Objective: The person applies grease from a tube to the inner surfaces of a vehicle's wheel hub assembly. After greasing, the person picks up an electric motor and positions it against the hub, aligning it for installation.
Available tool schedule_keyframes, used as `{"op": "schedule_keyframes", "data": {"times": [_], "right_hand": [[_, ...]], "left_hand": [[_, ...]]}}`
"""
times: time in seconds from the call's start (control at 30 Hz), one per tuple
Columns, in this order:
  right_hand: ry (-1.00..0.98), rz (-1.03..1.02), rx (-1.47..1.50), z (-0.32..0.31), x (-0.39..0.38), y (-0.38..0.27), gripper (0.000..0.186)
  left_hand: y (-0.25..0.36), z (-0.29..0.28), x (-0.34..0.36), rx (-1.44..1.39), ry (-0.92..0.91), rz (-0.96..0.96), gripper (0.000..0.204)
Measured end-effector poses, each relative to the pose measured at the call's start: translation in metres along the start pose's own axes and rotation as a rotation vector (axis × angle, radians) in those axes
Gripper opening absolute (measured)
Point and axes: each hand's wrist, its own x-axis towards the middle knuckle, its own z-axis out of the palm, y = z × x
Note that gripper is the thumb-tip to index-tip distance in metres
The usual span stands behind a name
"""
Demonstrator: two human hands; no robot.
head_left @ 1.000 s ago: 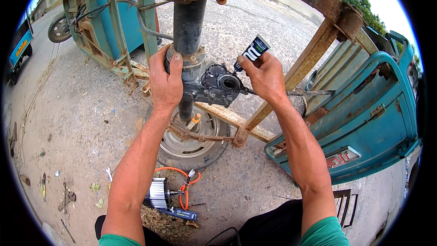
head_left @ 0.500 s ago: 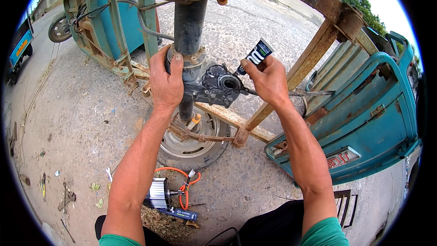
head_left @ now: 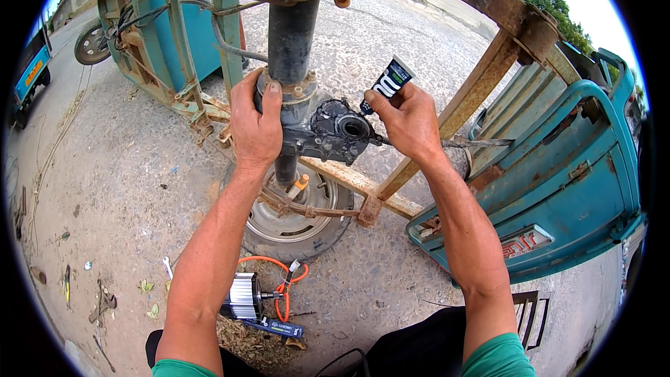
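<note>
A dark squeeze tube [head_left: 391,82] with a pale crimped end is pinched in my right hand [head_left: 412,122], tilted so its lower end points down to the left. That lower end sits just beside the rim of a black gear housing [head_left: 335,120], which has a round open bore and dark paste smeared over its face. My left hand [head_left: 257,122] is wrapped round the flange of the thick black axle tube [head_left: 293,45], directly left of the housing. Whatever the left palm touches behind the flange is hidden.
Rusty frame bars [head_left: 481,84] cross right of the housing. A wheel [head_left: 289,220] lies beneath the axle. On the ground are a silver electric motor [head_left: 244,297], orange cable [head_left: 300,276], a long blue box [head_left: 283,328] and a wrench [head_left: 167,267]. A teal vehicle body [head_left: 537,195] stands right.
The tube in my right hand has tipped slightly, its crimped end shifting up and left. My right hand has moved a touch left, while my left hand stays on the axle flange.
</note>
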Motion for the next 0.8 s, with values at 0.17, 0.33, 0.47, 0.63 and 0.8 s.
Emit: {"op": "schedule_keyframes", "data": {"times": [0.17, 0.33, 0.47, 0.63, 0.8], "right_hand": [[0.060, -0.057, 0.018, 0.0015, 0.0025, 0.0061, 0.035], [0.011, -0.015, 0.013, 0.0043, 0.0041, 0.0032, 0.040], [0.007, -0.011, -0.001, 0.0050, 0.0062, 0.0010, 0.040], [0.065, -0.036, -0.004, 0.0024, 0.0067, 0.0044, 0.036], [0.030, -0.035, 0.012, 0.0045, 0.0068, 0.0025, 0.037]], "left_hand": [[0.0019, 0.0032, -0.0005, 0.002, -0.001, 0.012, 0.058], [-0.0013, 0.0010, -0.0006, -0.002, 0.007, 0.002, 0.060], [-0.0016, -0.0015, -0.0005, 0.003, 0.009, 0.003, 0.060], [0.0010, 0.0023, -0.0006, -0.002, 0.003, 0.000, 0.059], [-0.0017, -0.0005, -0.0004, -0.004, 0.009, 0.008, 0.057]]}}
